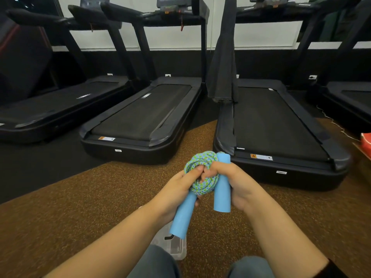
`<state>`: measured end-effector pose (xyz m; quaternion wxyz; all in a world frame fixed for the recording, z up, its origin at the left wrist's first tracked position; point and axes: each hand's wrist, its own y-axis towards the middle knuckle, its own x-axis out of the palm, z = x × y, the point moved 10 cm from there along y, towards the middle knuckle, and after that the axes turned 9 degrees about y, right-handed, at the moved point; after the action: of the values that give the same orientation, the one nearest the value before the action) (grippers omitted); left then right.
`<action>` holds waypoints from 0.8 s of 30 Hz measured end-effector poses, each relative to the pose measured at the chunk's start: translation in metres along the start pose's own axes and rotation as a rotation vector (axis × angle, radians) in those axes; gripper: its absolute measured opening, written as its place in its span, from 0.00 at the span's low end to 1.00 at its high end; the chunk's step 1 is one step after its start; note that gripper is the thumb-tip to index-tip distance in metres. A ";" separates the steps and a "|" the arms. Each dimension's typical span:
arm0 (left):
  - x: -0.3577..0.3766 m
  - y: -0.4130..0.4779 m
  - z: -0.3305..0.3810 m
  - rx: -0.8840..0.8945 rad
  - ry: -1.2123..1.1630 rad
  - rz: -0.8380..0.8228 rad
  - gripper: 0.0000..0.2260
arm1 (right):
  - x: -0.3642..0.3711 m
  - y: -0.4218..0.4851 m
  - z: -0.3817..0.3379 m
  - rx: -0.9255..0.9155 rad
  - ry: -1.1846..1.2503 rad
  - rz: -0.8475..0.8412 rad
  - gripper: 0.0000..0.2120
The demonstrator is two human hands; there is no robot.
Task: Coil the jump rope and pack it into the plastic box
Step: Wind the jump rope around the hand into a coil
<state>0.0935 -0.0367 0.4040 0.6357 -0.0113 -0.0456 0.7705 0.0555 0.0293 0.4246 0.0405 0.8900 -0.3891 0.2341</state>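
Head view, person seated on brown speckled floor (90,197); dark mat (40,161) adjoins it at far left; 4 black treadmills in a row across the far side, with the middle-left treadmill (140,113) and the right treadmill (275,121) nearest; grey towel (222,63) hangs from the right treadmill's frame, its lower edge over the belt's left margin; 2 knees in blue denim at the near edge, left knee (156,261) and right knee (251,267); both forearms reach forward and meet in mid-frame above the floor; left hand (178,189) is closed round the top of the left handle (183,217), thumb laid against the coil; right hand (232,177) is closed too, fingers curled into the coil and round the right handle (222,189); jump rope (200,160), green-and-blue braided cord, is wound into a tight bundle held between the 2 hands, both light-blue foam handles pointing down toward the near side; clear plastic box (172,245) sits on the floor below the left handle, just beyond the left knee, partly hidden by it; contents unclear; red object (366,143) cut off at the right edge.
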 end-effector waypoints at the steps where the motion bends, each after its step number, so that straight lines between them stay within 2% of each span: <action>1: -0.002 0.001 -0.001 0.008 0.011 0.014 0.11 | 0.000 0.000 0.001 0.002 -0.002 -0.003 0.04; 4: -0.007 0.002 -0.004 -0.004 0.031 0.022 0.12 | -0.005 0.002 0.007 0.027 -0.009 0.037 0.04; 7: -0.007 0.004 -0.007 -0.048 -0.021 -0.016 0.05 | -0.016 0.004 0.008 0.039 0.023 0.112 0.04; 8: -0.007 0.004 -0.009 -0.069 -0.064 -0.032 0.02 | -0.021 0.005 0.006 0.022 0.025 0.157 0.06; 10: -0.004 0.005 -0.013 -0.106 -0.146 -0.073 0.04 | -0.032 0.004 -0.001 -0.049 -0.007 0.258 0.07; 12: -0.003 0.005 -0.016 -0.130 -0.170 -0.070 0.02 | -0.037 0.001 -0.009 -0.149 -0.073 0.336 0.08; 17: -0.006 0.009 -0.019 -0.172 -0.197 0.030 0.07 | -0.044 -0.006 -0.017 -0.320 -0.169 0.516 0.02; 24: -0.025 0.015 -0.011 -0.070 -0.108 0.305 0.06 | -0.048 -0.014 -0.007 -0.397 -0.213 0.696 0.09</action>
<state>0.0841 -0.0639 0.3906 0.5072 0.0014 -0.1041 0.8555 0.0343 0.0727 0.4108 0.0890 0.6995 -0.7064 0.0608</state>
